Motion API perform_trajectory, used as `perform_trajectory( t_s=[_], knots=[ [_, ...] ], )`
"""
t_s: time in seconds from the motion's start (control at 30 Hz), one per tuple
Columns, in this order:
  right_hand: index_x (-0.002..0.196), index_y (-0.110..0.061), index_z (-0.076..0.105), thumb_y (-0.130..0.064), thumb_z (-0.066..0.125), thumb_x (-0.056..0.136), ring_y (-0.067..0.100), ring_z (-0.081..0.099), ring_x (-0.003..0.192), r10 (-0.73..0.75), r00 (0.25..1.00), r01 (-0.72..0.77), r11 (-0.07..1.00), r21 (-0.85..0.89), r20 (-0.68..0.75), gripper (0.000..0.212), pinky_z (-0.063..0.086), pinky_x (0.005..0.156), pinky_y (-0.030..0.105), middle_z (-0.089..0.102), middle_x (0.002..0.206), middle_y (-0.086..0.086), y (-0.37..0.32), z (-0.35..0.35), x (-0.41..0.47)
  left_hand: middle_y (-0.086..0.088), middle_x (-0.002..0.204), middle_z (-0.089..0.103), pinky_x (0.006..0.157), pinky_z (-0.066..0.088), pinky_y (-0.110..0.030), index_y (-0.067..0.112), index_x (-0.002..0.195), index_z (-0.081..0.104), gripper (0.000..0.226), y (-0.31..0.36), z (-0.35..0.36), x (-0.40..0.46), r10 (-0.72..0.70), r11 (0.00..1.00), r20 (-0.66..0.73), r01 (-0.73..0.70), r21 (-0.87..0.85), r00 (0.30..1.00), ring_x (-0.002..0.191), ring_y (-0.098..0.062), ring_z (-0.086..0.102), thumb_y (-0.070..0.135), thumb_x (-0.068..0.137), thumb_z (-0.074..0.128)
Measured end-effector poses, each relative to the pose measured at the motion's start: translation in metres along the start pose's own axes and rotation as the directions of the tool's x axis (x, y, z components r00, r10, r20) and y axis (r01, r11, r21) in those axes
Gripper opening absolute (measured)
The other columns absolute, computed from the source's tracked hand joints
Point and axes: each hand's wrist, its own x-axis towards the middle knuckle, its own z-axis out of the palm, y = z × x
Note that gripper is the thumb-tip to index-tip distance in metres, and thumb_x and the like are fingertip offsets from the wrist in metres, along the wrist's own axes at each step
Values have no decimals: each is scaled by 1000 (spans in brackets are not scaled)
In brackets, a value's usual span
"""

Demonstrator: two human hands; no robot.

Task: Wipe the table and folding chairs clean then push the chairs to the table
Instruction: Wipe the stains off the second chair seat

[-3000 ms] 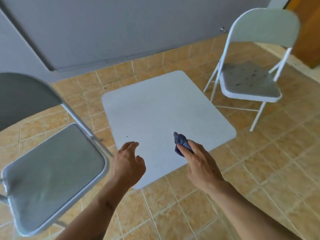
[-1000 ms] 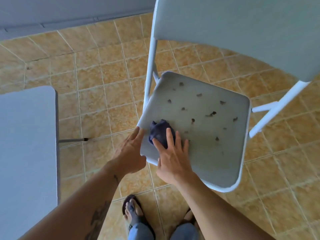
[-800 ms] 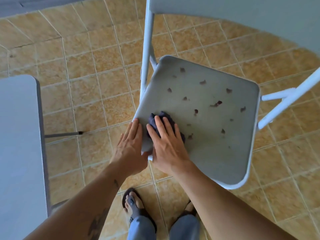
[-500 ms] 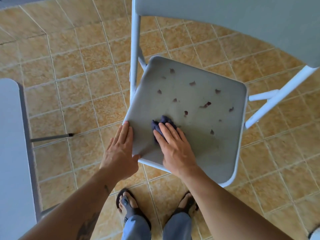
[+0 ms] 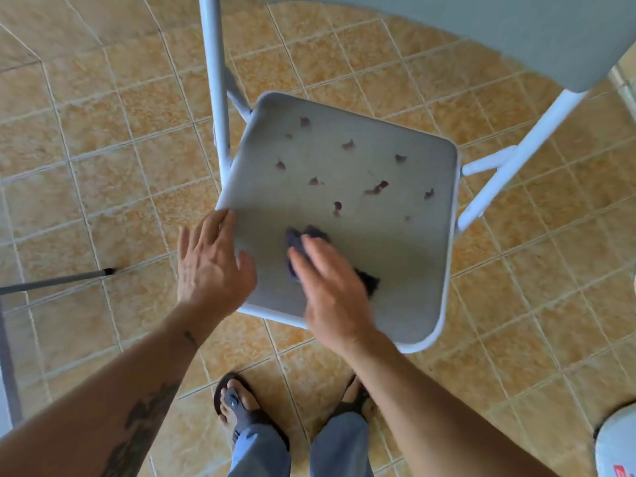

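Observation:
A white folding chair stands right in front of me, its grey seat (image 5: 389, 242) dotted with several dark bits of dirt (image 5: 375, 188). My right hand (image 5: 330, 290) presses a dark blue cloth (image 5: 303, 237) flat onto the near part of the seat, fingers straight and blurred by motion. My left hand (image 5: 210, 263) rests with straight fingers on the seat's near left corner. The chair's backrest (image 5: 481, 32) fills the top of the view.
Orange floor tiles (image 5: 103, 166) surround the chair. A table leg (image 5: 55, 282) and a sliver of the table's edge (image 5: 7, 390) show at the far left. My sandalled feet (image 5: 237, 404) stand just below the seat. A white object (image 5: 619, 442) sits at the bottom right.
I walked from the table to this chair and set the cloth on its seat. Over the last second my right hand has slid the cloth rightwards across the near part of the seat.

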Motion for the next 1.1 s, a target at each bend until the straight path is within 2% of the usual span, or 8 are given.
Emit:
perform_trajectory(
  t_s=[0.17,0.3,0.43,0.53,0.63,0.83,0.97,1.1],
  knots=[
    [140,-8,48,-3,42,74,33,34,139,-170,964,209,959,-190,203,66,26,115,44,39,151,15,37,-4,-6,-16,160,32,120,21,-58,1,150,34,74,6,16,28,127,991,24,-128,48,992,149,-32,27,25,81,43],
    [136,-6,53,-2,46,71,38,45,129,120,990,-93,948,-304,70,65,34,110,43,46,144,18,131,-44,-28,-14,162,28,123,15,-52,2,151,34,73,12,43,25,162,986,0,-161,41,987,151,-31,21,27,83,36],
    [129,-5,59,4,49,69,39,53,120,331,930,-357,917,-176,-161,62,45,101,44,54,135,17,137,-65,-10,-13,160,32,124,15,-49,3,149,39,71,14,52,30,170,985,-77,-168,26,982,150,-30,25,28,83,35],
    [130,-7,57,-5,36,75,34,50,122,218,945,-239,969,-62,-243,59,42,103,39,53,135,14,74,-46,26,-14,158,35,122,20,-51,2,148,42,70,14,54,33,188,982,-90,-187,22,978,149,-31,29,28,83,37],
    [130,-5,57,-11,34,80,36,44,130,29,993,-34,999,-38,-117,55,37,108,44,50,140,17,21,-5,54,-15,157,38,120,24,-53,1,146,45,70,7,52,29,190,982,-109,-189,21,976,147,-31,33,27,81,38],
    [132,-13,57,-16,37,81,32,42,135,-116,991,127,975,-182,71,56,26,114,46,49,145,13,59,10,69,-14,155,41,120,25,-52,2,144,48,69,6,52,41,190,982,-162,-189,20,968,146,-31,36,25,80,42],
    [130,-10,59,-9,48,81,36,48,128,61,996,-78,955,-288,-67,50,35,108,48,53,138,16,132,-17,39,-13,157,39,121,24,-52,2,145,46,69,6,56,35,189,982,-141,-186,32,972,147,-31,33,27,80,41],
    [131,-5,57,8,62,70,39,46,129,400,904,-427,858,-286,-151,63,37,104,50,51,139,19,176,-49,20,-14,157,39,120,25,-53,2,145,46,70,12,57,36,187,982,-135,-186,24,973,146,-31,34,26,79,43]
  ],
)
